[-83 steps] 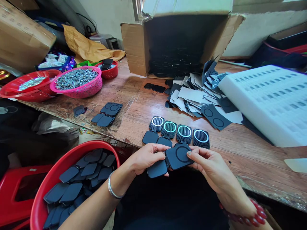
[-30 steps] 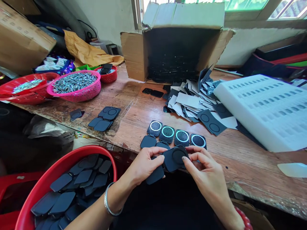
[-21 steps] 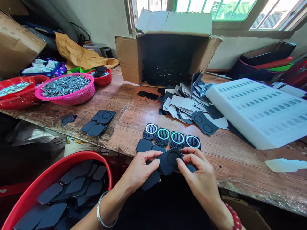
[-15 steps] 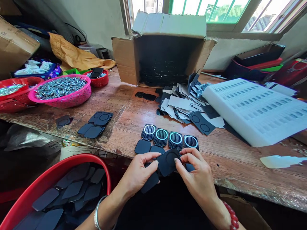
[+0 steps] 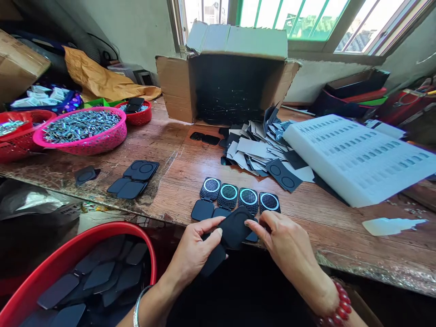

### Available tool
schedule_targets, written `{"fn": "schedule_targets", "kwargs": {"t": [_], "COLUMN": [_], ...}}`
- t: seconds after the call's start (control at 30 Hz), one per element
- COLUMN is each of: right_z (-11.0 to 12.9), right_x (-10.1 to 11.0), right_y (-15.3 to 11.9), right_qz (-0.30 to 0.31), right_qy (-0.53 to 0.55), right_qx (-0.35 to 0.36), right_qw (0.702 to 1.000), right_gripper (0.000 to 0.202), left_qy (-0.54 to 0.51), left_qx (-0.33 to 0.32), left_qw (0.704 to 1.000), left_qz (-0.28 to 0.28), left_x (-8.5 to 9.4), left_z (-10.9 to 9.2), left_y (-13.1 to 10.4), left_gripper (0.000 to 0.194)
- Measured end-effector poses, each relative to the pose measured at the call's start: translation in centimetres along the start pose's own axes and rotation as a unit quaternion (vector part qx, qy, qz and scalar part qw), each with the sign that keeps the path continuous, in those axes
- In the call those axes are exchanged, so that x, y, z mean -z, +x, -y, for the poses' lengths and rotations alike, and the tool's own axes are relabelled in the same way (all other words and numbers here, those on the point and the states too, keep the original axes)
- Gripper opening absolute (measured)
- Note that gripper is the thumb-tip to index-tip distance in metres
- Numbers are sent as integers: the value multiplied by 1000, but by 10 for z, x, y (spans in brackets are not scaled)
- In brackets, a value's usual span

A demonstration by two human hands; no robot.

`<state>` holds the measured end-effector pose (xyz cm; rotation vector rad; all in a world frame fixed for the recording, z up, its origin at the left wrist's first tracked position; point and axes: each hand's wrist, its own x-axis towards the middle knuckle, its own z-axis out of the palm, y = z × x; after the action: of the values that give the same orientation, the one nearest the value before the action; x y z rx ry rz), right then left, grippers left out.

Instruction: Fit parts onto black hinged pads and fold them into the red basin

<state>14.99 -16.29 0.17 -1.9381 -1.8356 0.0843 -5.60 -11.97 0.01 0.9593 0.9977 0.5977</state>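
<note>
My left hand (image 5: 199, 245) pinches a black hinged two-panel case (image 5: 235, 229) between thumb and fingers, just past the bench's front edge. A faint ring outline shows on its upper panel, while the lower panel hangs tilted under my fingers. At the upper panel's right edge, my right hand (image 5: 284, 238) has its thumb on the panel and its fingers curled behind. Behind the hands stands a row of several open cases (image 5: 248, 200) with white rings over black grids; my hands and the held case partly cover their lower panels.
Left of my hands lie more black cases (image 5: 136, 170). A red tub (image 5: 152, 247) below holds many black panels. A pink basket (image 5: 81, 143) of small metal parts, a cardboard box (image 5: 175, 88), a pile of cut sheets (image 5: 254, 147), white foam (image 5: 357, 186) and a translucent bottle (image 5: 384, 227) surround the work area.
The held case has tilted, and its ring outline shows less clearly. My right hand has turned and shifted slightly right, its fingers more curled. The view has shifted a little.
</note>
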Motion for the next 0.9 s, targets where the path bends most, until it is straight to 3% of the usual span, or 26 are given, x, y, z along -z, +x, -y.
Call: {"fn": "schedule_targets", "kwargs": {"t": [0.1,0.17,0.37,0.57,0.63,0.7,0.73,0.8,0.9], "right_z": [7,18,41,35,30,24,20,12,1], "right_x": [-4,-8,-21,-24,-18,-11,-9,-6,-7], "right_y": [4,6,13,24,25,21,17,7,-9], "right_qz": [34,40,18,44,49,55,58,69,94], "right_qy": [197,301,451,555,540,526,520,505,495], "right_qx": [-90,-137,-201,-351,-370,-345,-327,-302,-270], "right_qw": [976,943,870,753,754,775,787,806,821], "right_gripper": [33,43,39,52,54,55,55,54,51], "left_qy": [-47,-61,-48,-10,4,44,88,207,244], "left_qx": [14,12,-35,-108,-118,-140,-161,-212,-205], "left_qw": [999,998,998,994,993,983,964,871,829], "left_qz": [5,16,18,30,-13,-109,-194,-391,-459], "left_x": [1,0,-4,6,26,59,81,128,194], "left_z": [1,1,4,2,-8,-22,-30,-47,-69], "left_y": [1,1,-1,-6,-2,7,14,28,48], "left_gripper": [60,61,54,38,40,43,42,38,37]}}
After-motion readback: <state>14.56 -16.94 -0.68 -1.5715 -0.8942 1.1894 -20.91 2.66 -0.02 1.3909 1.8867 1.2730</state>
